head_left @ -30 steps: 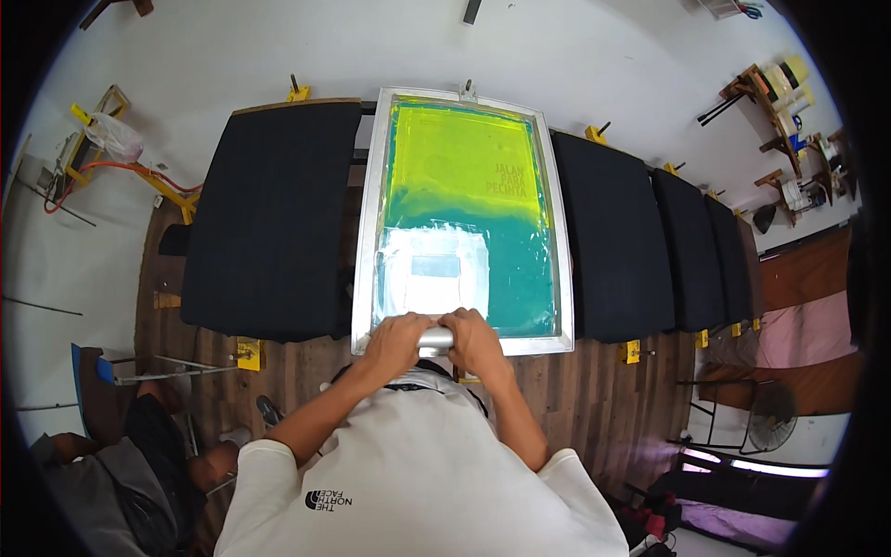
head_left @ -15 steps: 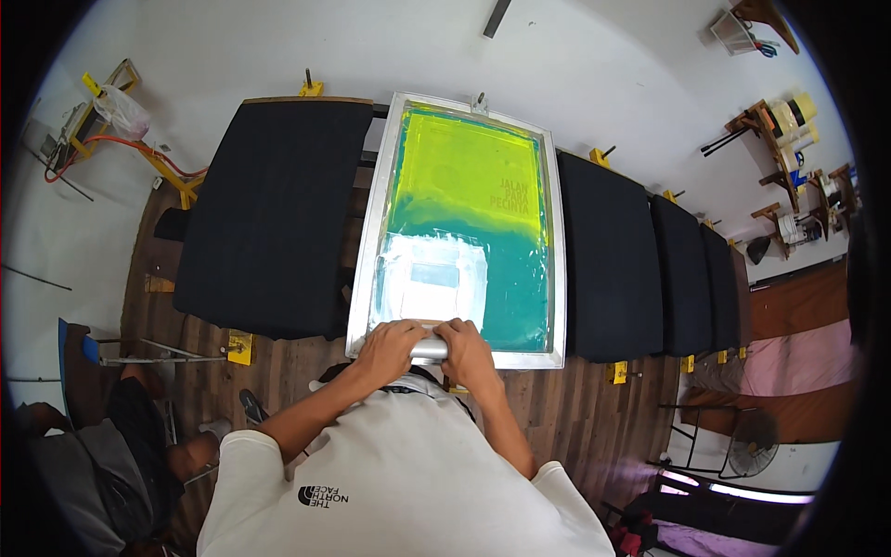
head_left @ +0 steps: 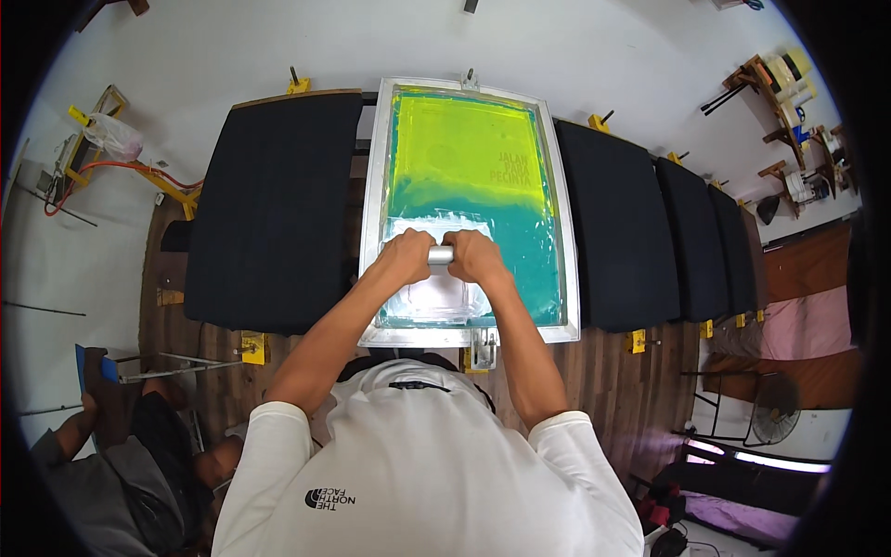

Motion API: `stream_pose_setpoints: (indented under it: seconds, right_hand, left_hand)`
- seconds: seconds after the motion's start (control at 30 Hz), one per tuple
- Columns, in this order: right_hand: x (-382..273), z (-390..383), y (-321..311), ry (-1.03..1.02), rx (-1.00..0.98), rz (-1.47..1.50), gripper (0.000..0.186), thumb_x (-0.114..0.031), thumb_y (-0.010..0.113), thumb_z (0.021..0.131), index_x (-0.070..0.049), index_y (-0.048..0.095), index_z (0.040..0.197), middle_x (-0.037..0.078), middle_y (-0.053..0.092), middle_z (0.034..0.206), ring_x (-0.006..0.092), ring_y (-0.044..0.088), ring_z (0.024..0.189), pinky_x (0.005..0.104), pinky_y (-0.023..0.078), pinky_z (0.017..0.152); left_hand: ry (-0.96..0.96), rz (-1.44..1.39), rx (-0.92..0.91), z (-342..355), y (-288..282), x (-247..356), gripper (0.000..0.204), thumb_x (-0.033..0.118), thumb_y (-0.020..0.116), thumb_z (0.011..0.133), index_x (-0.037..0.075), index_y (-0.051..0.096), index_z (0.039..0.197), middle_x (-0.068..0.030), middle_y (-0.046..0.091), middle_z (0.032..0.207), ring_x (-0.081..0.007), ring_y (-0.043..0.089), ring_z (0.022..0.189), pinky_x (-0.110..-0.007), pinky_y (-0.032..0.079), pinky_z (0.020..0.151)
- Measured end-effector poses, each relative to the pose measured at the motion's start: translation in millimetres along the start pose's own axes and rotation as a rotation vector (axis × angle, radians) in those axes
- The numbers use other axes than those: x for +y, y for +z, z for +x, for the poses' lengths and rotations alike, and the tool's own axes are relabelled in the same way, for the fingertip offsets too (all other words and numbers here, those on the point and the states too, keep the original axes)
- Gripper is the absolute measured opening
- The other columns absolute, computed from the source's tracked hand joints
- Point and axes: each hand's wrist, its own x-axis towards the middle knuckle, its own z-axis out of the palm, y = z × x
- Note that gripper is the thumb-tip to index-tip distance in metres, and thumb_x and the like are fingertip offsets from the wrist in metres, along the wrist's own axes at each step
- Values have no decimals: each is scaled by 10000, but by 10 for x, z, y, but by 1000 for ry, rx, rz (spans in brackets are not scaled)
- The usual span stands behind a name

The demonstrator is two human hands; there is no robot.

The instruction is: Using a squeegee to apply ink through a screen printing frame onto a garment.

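An aluminium-framed printing screen [head_left: 373, 204] lies in front of me, its mesh yellow-green at the far part and teal nearer. White ink [head_left: 476, 304] coats a squarish patch on its near left part. Across the far part of that patch, both hands grip a squeegee [head_left: 441, 254] with a silver handle. My left hand [head_left: 406, 258] is closed round its left end and my right hand [head_left: 474, 257] round its right end. The fingers wrap over the handle, and the blade is hidden beneath them.
Black fabric-covered boards stand in a row, one at left [head_left: 274, 209] and several at right [head_left: 617, 227]. Yellow clamps [head_left: 253, 348] line their edges. A seated person [head_left: 153, 464] is at lower left; a fan [head_left: 776, 408] stands at right. Wall shelves [head_left: 775, 107] hold tubs.
Both hands have pushed the squeegee away from me, from the screen's near edge to the far part of the white patch. My arms are more stretched out.
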Motion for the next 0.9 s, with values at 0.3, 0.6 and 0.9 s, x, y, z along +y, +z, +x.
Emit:
stream_pose_setpoints:
  seconds: [0.3,0.6,0.9]
  right_hand:
    - [-7,-275,200,-31,126,23,341,-58,705,659,-78,714,999,153,697,959,365,653,950,457,554,806]
    - [-82,-807,335,-20,95,81,393,-8,696,656,-59,707,1046,140,681,1011,359,618,984,441,536,854]
    - [-125,-985,256,-9,-49,38,348,-101,781,639,-94,718,981,145,701,924,346,667,917,443,561,801]
  left_hand:
    - [80,-46,102,-282,203,31,358,-71,611,771,9,706,1107,-284,694,883,-425,699,833,-486,572,785]
    - [108,-122,120,-782,377,213,299,-94,584,757,-34,660,1039,-268,677,948,-430,677,870,-484,552,788]
    - [11,-155,-108,-900,273,273,388,-65,599,721,20,706,1085,-235,713,954,-419,686,905,-462,540,872]
